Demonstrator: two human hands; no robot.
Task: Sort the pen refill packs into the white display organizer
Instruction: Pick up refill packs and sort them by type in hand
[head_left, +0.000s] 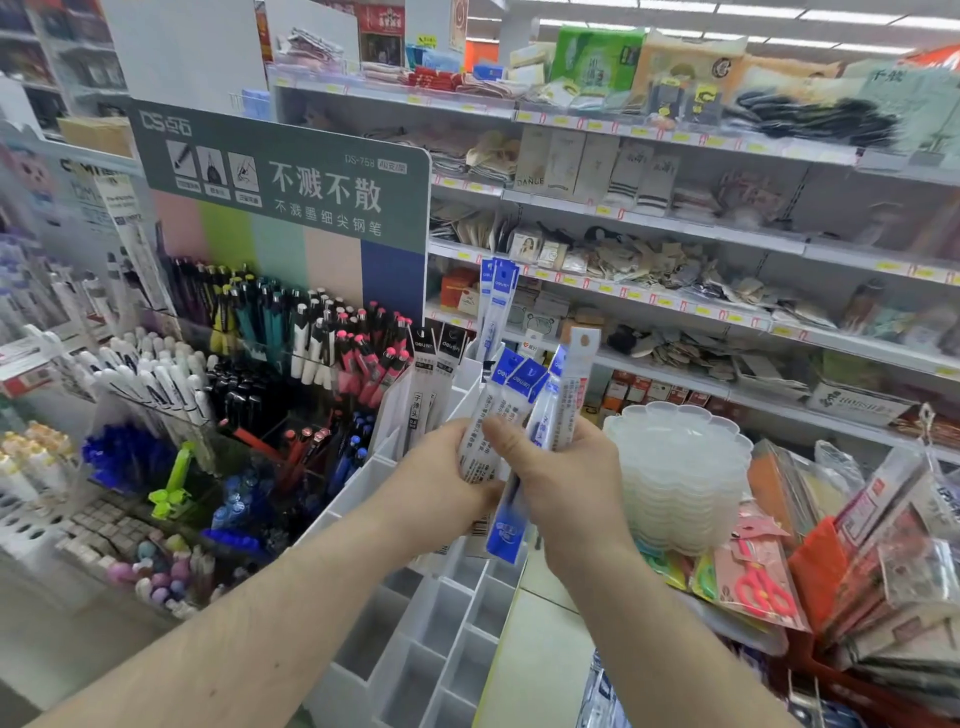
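From the head view we have both hands up over the organizer (415, 623), and they share one fanned bundle of refill packs (511, 415). Our left hand (441, 467) curls round the lower half of the blue-topped packs, fingers wrapped at the front, while our right hand (556, 467) clamps the same bundle from the other side, thumb pressed across the packs and a white-topped pack (576, 374) standing tallest against its fingers. One blue pack (506, 525) hangs lower than the rest, poking out beneath the hands toward the open cells. So the packs are mostly in the air, not yet slotted; a few black-topped packs (439, 364) and a tall blue pair (496, 301) already stand in the far cells. Here is the risk, as we judge it: that low pack looks loosely held, and if either grip eases while we pick one out, it could slide free and drop into the wrong cell or onto the counter. The fan is also uneven, so pulling one pack may drag its neighbour along. To the right a stack of clear trays (680, 467) sits just beside our right hand, and a swing of the wrist could knock it. On the left the pens (322, 338) crowd close to the organizer, well clear of our hands for now.
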